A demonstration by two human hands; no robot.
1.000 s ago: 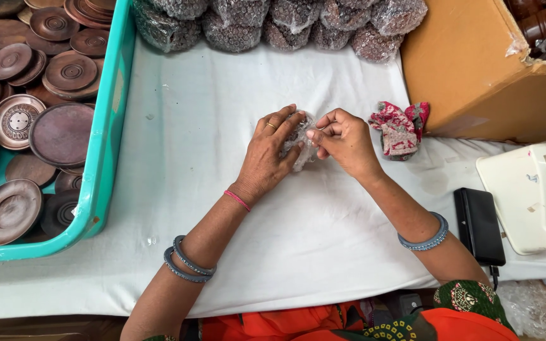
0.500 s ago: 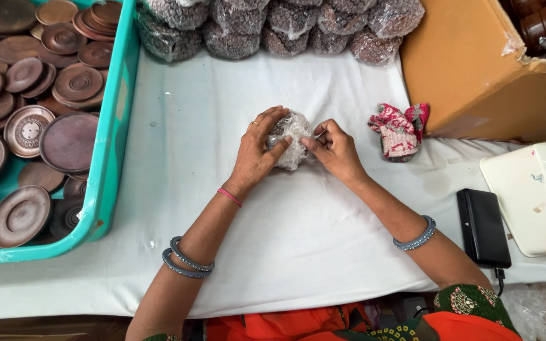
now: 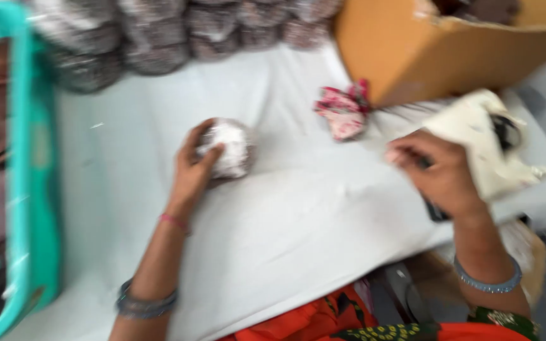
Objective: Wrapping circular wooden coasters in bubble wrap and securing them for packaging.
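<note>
From the left I see a teal crate (image 3: 23,189) at the table's edge, then my left hand (image 3: 194,167) closed over a round bundle wrapped in clear plastic (image 3: 230,146), fingers curled on its near-left side, pinning it to the white table cover (image 3: 285,240). The bundle lies just beyond and right of that palm, with no clear long axis. Further right a small red-and-white wrapped piece (image 3: 344,112) lies apart. My right hand (image 3: 440,173) is well away from the bundle, loosely curled beside a cream tape dispenser (image 3: 481,148); blur hides whether it grips anything.
</note>
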